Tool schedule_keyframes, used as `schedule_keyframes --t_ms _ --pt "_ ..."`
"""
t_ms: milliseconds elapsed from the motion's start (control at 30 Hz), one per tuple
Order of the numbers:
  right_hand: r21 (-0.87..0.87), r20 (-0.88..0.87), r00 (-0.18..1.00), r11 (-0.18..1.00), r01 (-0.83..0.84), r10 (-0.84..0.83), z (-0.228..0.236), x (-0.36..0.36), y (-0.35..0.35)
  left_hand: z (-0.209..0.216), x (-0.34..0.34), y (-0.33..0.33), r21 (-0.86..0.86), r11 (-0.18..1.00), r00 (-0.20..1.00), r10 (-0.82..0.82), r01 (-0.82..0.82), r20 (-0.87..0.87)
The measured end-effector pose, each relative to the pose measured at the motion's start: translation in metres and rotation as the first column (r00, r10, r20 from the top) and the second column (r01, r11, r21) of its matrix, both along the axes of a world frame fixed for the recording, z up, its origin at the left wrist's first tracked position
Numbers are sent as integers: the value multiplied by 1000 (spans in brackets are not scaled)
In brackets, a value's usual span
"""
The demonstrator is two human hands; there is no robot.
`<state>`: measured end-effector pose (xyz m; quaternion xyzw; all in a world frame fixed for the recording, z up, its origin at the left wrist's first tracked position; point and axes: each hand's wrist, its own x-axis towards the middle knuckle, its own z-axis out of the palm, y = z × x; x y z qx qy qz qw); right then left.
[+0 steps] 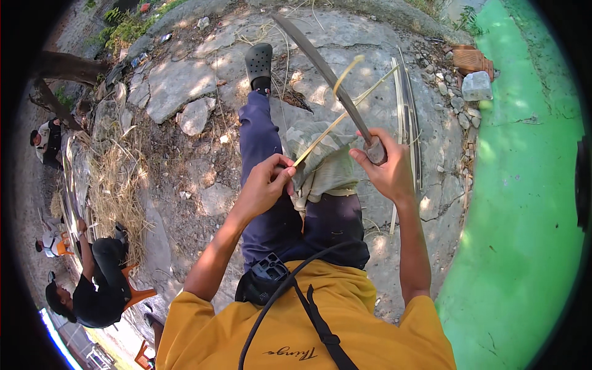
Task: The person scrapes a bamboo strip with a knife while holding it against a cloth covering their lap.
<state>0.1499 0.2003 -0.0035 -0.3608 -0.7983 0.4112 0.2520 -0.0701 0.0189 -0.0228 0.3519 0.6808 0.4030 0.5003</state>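
My right hand (pixel 390 168) is closed round the handle of a long machete (pixel 324 68), its dark blade slanting up and away to the left. Between the thumb and fingers of my left hand (pixel 265 185) is pinched one end of a thin, pale strip, apparently bamboo (pixel 324 134). The strip runs up to the right and crosses the blade, though whether the edge cuts into it I cannot tell. A curled yellowish piece (pixel 344 74) stands out by the blade. Under both hands, a camouflage cloth (pixel 330 166) lies over my thigh.
Several long strips (pixel 404 117) lie on the cracked concrete (pixel 382 61) to the right. Beyond them are stones, a broken brick (pixel 472 60), a whitish block (pixel 477 86) and a green surface (pixel 524 203). Leftward, a seated person (pixel 98 296) is near heaped dry shavings (pixel 117 197).
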Motion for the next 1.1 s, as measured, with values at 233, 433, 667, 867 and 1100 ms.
schedule_keyframes --t_ms 233,433,667,867,1100 --pt "-69 242 962 992 -110 123 -9 30 -45 -15 28 8 -5 994 945 109 -113 309" --pt "-130 277 952 987 -98 131 -16 32 -54 -15 40 6 4 989 902 134 -149 411" --pt "-171 278 952 982 -84 130 -29 27 -51 -22 34 -1 -18 994 948 106 -105 299" --pt "-131 288 952 989 -65 101 -38 23 -55 -24 27 -41 -133 987 931 128 -87 342" --pt "-61 328 940 995 -81 97 -32 18 -55 -27 23 -30 -152 973 780 231 -174 582"
